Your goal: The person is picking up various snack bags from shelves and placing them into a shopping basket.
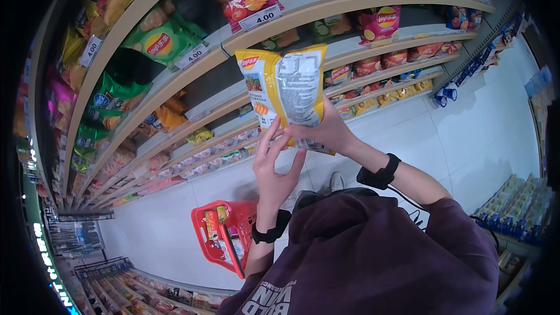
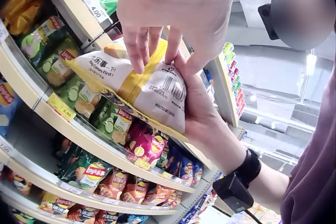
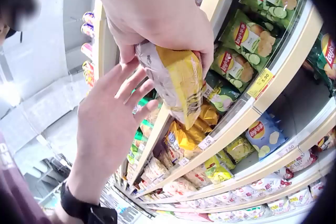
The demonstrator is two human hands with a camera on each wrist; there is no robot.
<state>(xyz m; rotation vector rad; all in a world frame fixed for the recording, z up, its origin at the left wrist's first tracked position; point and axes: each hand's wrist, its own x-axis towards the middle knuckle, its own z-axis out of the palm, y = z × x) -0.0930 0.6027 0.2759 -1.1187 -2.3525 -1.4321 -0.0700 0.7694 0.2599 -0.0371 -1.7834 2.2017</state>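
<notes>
A yellow and white chip bag (image 1: pixel 294 90) is held up in front of the shelves, its printed back towards the head view. The right hand (image 1: pixel 328 131) grips its lower right part, thumb and fingers on opposite sides in the right wrist view, where the hand (image 3: pixel 157 19) is above the bag (image 3: pixel 176 79). The left hand (image 1: pixel 276 178) has its fingers extended, their tips at the bag's lower edge. In the left wrist view those fingertips touch the bag (image 2: pixel 144 85) near its seam and barcode, beside the right hand (image 2: pixel 199 106).
Shelves (image 1: pixel 350 3) of chip bags with price tags curve across the front and left. A red basket (image 1: pixel 204 239) with several packages stands on the tiled floor (image 1: pixel 151 233) by the left arm. More goods stand on a rack (image 1: pixel 516 204) at the right.
</notes>
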